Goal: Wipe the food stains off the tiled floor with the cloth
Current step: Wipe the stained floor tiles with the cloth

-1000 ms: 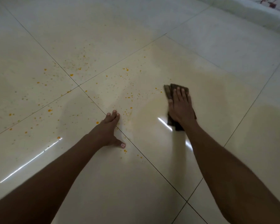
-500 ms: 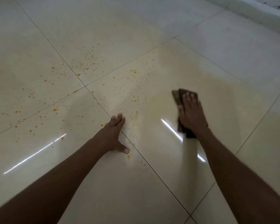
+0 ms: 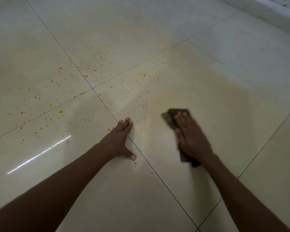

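A dark folded cloth [image 3: 172, 118] lies flat on the glossy cream tiled floor [image 3: 224, 114]. My right hand [image 3: 192, 136] presses down on it, palm flat, blurred by motion. My left hand [image 3: 120, 138] rests flat on the floor beside a grout line, fingers together and thumb out, holding nothing. Orange food stains [image 3: 85, 76] speckle the tiles to the left and ahead of my left hand, with a few drops [image 3: 135, 163] by the thumb. A faint yellowish smear [image 3: 145, 114] runs between my two hands.
A white raised ledge or wall base [image 3: 271, 12] runs across the top right corner. A bright light streak [image 3: 40, 153] reflects off the tile at the left. Dark grout lines cross just left of the middle of the view.
My right hand has slid the cloth toward me and to the left, closer to my left hand. My left hand stays planted in the same spot.
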